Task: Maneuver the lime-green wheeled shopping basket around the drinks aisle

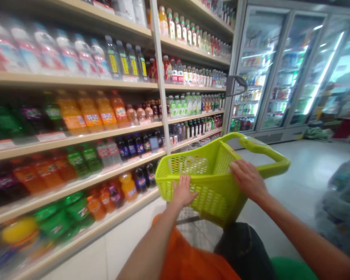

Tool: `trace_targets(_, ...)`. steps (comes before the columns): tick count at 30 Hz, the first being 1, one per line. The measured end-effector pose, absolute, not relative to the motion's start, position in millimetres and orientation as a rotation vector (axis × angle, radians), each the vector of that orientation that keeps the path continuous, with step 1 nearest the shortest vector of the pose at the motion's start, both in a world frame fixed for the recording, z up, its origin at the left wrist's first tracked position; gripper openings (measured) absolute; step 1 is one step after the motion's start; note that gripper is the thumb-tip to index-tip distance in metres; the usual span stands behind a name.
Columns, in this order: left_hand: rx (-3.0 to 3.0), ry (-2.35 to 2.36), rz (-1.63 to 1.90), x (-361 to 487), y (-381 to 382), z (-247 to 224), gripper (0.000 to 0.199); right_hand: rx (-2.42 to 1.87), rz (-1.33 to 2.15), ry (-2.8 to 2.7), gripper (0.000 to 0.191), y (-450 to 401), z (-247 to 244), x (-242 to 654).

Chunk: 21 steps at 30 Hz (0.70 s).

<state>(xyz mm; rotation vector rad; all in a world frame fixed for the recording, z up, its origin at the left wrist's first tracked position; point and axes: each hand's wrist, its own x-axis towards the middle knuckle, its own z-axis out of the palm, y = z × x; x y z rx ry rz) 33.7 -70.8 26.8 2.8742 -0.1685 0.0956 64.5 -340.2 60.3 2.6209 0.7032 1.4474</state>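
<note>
A lime-green plastic shopping cart basket (pixel 214 194) with perforated walls stands in front of me, with only a small part of its lower frame showing. My left hand (pixel 184 192) lies against the near side, fingers stretched up to the rim and thumb spread out. Over the rim at the handle end, my right hand (pixel 247 179) curls its fingers onto the edge. The looped green handle (pixel 271 159) extends right, beyond that hand. Inside the part of the basket that shows, I see no goods.
Wooden shelves (pixel 128 159) full of drink bottles line the left side. Glass-door fridges (pixel 275 77) stand at the back right. Wrapped goods (pixel 341 198), blurred, are at the right edge. An orange garment (pixel 189 256) and my dark-clad leg (pixel 242 249) show below, above pale floor tiles.
</note>
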Motion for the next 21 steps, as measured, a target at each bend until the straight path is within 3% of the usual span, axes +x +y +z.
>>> trace_targets(5, 2.885, -0.178, 0.122, 30, -72, 24, 0.080, 2.613, 1.611, 0.570, 0.029, -371, 60, 72)
trace_targets(15, 2.889, -0.159, 0.195, 21, -72, 20, 0.082, 2.560, 1.484, 0.871, 0.032, -310, 34, 73)
trace_targets(21, 2.881, -0.147, 0.168, 13, -76, 25, 0.082, 2.698, 1.772, 0.616, 0.042, -326, 41, 65)
